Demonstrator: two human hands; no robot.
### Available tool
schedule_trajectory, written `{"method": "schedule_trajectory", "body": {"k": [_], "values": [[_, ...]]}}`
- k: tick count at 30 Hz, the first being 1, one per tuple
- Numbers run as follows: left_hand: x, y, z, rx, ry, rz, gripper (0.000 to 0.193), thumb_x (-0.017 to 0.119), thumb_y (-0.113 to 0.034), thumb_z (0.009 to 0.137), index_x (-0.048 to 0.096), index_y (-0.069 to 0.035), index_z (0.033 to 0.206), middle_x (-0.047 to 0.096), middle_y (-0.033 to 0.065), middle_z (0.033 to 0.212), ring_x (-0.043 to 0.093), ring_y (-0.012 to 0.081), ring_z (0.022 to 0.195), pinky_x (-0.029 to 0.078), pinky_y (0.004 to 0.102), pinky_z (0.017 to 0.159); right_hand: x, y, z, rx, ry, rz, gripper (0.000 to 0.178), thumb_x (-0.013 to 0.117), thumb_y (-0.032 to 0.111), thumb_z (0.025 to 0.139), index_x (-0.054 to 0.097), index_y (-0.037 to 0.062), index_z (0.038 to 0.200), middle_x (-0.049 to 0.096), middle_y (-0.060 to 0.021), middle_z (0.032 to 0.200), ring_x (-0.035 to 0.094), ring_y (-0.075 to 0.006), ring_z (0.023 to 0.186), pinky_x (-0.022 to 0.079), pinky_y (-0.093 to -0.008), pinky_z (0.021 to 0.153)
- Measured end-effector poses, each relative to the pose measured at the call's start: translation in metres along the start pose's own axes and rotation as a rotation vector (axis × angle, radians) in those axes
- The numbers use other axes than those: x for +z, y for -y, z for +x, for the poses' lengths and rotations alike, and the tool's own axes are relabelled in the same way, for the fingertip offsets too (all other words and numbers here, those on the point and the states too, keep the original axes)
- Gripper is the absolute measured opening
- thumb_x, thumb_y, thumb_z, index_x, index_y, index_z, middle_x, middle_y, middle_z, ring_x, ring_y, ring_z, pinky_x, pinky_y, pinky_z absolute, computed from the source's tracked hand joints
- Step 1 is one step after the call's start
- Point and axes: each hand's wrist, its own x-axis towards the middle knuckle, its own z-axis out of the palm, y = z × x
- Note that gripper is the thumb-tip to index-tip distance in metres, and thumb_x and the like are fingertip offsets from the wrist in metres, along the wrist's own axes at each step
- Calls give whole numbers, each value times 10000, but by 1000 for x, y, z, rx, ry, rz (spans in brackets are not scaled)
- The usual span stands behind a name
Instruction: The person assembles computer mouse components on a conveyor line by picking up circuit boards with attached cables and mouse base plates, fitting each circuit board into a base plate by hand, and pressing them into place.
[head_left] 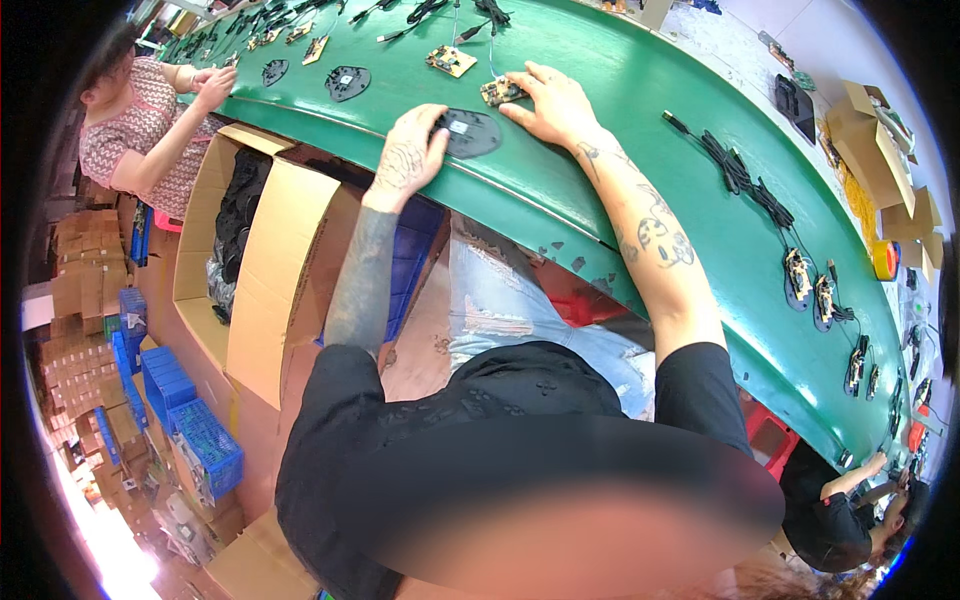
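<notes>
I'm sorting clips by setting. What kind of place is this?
Most likely an electronics assembly line in a factory: a long green conveyor belt carries circuit boards and black plastic base plates, and another worker sits alongside it.

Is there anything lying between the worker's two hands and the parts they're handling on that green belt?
Nothing visible does. The left hand already rests against the dark oval base plate at the near edge of the green belt. The right hand lies flat beside it, fingertips on the small circuit board.
</notes>
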Motion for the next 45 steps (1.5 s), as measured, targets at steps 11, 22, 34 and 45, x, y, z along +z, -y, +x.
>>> {"method": "schedule_trajectory", "body": {"k": [11,22,34,45], "values": [[47,-141,-3,171,76,-153,301,716,-263,828,666,-116,1085,566,111,1065,554,303,1001,456,419,882,-110,-59,-84,486,125,297,403,506,425,1000,641,70,1135,702,-141,966,693,-285,903,524,-404,817],[77,-201,11,276,157,-168,328,740,-260,809,665,-135,1104,564,98,1072,557,295,1005,447,418,867,-158,-89,-162,826,-103,1011,386,477,394,1037,641,50,1098,722,-76,910,665,-118,815,517,-273,761],[83,-210,11,446,190,-189,254,739,-242,825,696,-171,1066,577,97,1190,548,307,1112,435,430,950,-150,-66,-158,815,-72,1248,284,631,69,912,586,24,1189,687,-87,1012,658,-151,891,536,-297,797],[82,-194,57,448,32,-369,372,762,-309,825,650,-107,1117,628,94,1148,575,264,1109,404,379,995,-176,-61,-163,648,50,1476,296,577,152,932,595,36,1204,628,-27,955,586,-101,794,488,-268,734]]}}
